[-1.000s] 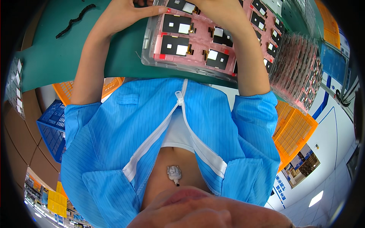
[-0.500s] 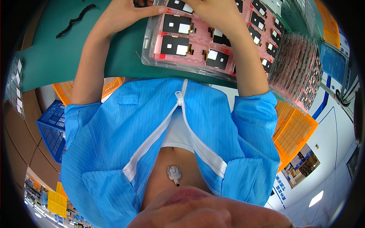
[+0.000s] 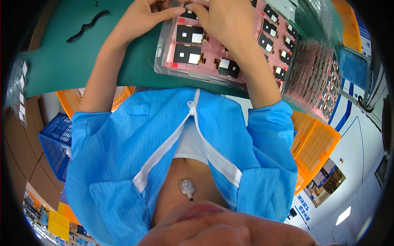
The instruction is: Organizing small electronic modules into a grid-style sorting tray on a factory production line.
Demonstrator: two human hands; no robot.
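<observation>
Broadly, worktop: a green mat spreads across the far side, with a black wavy strip lying on it at the far left.
Crates: an orange crate sits low on the right, a blue crate low on the left.
Tray: a clear plastic tray lies on the mat in the middle, its pink pockets holding small black panels with white patches.
Stack: more such trays stand just right of it.
Left hand: at the tray's far left corner, fingers pinched together; what they clamp I cannot tell.
Right hand: over the tray's far pockets, fingers curled down; grip cannot be told.
</observation>
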